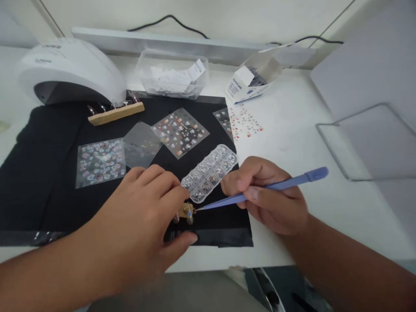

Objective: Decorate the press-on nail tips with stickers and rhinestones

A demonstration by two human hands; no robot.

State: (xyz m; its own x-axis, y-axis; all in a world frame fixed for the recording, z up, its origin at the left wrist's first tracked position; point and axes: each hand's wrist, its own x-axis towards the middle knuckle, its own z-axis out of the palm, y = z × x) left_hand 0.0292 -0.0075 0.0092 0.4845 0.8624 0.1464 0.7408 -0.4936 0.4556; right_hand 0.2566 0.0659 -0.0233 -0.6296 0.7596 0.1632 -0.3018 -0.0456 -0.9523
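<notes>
My right hand (268,197) holds blue tweezers (279,184) in a pinch, their fine tip slanting down to the left. The tip meets or nearly meets the end of a small wooden strip (186,210) with glossy nail tips along it. My left hand (139,221) closes over this strip from the left and covers most of it; the thumb is stretched out below. Just above the strip lies a clear divided case (209,173) of tiny rhinestones in several compartments, beside my left fingertips.
Nail sticker sheets (100,162) (181,132) lie on the black cloth (58,190). A second wooden strip (116,114) bears nail tips. Behind stand a white nail lamp (71,65), a clear tub (172,78) of white packets and an open carton (250,82). A wire frame (367,180) is on the right.
</notes>
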